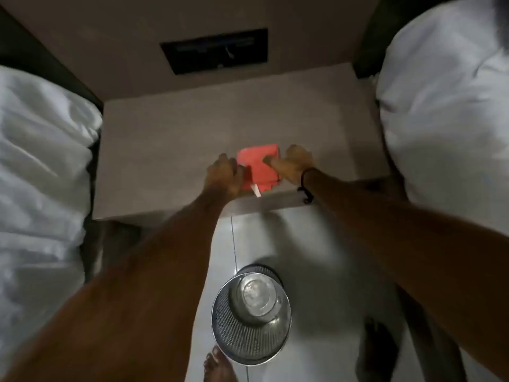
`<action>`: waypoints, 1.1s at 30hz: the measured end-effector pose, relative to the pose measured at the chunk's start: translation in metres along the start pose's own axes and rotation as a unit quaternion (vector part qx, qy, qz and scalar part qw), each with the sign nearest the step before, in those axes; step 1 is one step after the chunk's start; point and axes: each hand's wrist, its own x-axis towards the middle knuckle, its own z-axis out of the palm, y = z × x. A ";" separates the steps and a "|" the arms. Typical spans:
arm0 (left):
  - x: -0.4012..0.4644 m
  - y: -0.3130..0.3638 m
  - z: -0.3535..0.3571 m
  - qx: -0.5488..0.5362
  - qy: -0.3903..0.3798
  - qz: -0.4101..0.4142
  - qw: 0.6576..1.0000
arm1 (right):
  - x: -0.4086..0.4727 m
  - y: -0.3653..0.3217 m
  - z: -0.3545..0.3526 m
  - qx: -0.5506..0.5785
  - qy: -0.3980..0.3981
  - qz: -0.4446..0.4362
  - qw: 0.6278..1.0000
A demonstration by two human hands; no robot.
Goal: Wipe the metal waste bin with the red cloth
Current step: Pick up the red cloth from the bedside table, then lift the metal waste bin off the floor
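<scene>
A folded red cloth with a small white tag lies near the front edge of a grey bedside table. My left hand grips the cloth's left edge and my right hand pinches its right edge. The metal waste bin, round with a perforated wall and shiny bottom, stands upright on the pale tiled floor below the table, between my forearms. Neither hand touches the bin.
White bedding lies at the left and a white pillow at the right, close beside the table. A dark wall panel sits behind the table. My bare foot stands next to the bin.
</scene>
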 end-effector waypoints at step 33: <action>-0.282 -0.048 0.201 -0.043 -0.194 -0.088 0.976 | -0.221 0.306 0.046 0.318 -0.147 0.342 0.872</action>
